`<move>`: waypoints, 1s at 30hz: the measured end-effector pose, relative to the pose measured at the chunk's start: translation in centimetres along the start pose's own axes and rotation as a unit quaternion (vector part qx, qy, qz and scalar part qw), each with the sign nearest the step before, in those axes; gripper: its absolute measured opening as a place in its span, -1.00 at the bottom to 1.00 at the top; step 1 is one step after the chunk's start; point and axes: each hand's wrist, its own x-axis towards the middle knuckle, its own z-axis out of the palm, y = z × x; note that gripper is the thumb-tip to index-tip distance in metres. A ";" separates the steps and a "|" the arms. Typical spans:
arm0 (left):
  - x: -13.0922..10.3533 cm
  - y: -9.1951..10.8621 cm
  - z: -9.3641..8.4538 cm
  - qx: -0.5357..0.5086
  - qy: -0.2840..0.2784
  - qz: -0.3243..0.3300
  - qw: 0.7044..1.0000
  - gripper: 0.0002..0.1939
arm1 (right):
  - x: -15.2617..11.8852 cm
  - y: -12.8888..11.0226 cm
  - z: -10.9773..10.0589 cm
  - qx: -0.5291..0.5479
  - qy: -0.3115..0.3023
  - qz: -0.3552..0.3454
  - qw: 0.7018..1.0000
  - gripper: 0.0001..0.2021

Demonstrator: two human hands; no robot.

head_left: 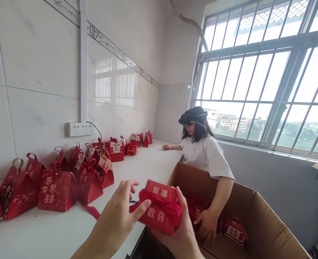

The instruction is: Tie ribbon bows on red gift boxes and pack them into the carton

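Observation:
In front of me is a small red gift box [163, 216] with pale Chinese characters and a red ribbon around its middle. My right hand [184, 233] holds it from below and from its right side. At the box's left edge is my left hand [121, 208], with its thumb over the ribbon and its fingers apart and bent; it grips nothing that I can see. Just right of my hands stands a large cardboard box [272, 219] with red gift boxes [236, 230] inside. A co-worker's hand [209, 223] reaches down into it.
Red gift boxes with handle loops [58, 190] stand along the wall on the white table [140, 163]. A red ribbon strip [91, 211] lies near them. A co-worker in a white shirt [215, 153] is beyond the cardboard box. A power strip [82, 129] is on the wall.

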 end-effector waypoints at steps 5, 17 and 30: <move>1.8 3.6 2.4 -0.164 -0.068 -0.037 0.983 -0.64 | 3.0 -2.5 -4.5 -0.155 0.141 -0.074 0.975 -0.06; 0.7 5.5 6.0 -0.396 -0.260 -0.081 0.877 -0.68 | 4.5 -3.1 -6.8 -0.213 0.187 -0.114 0.952 -0.05; 3.3 -0.4 -2.2 -0.180 -0.309 -0.056 0.932 -0.22 | 5.6 -4.7 -6.2 -0.161 -0.002 -0.193 0.968 0.05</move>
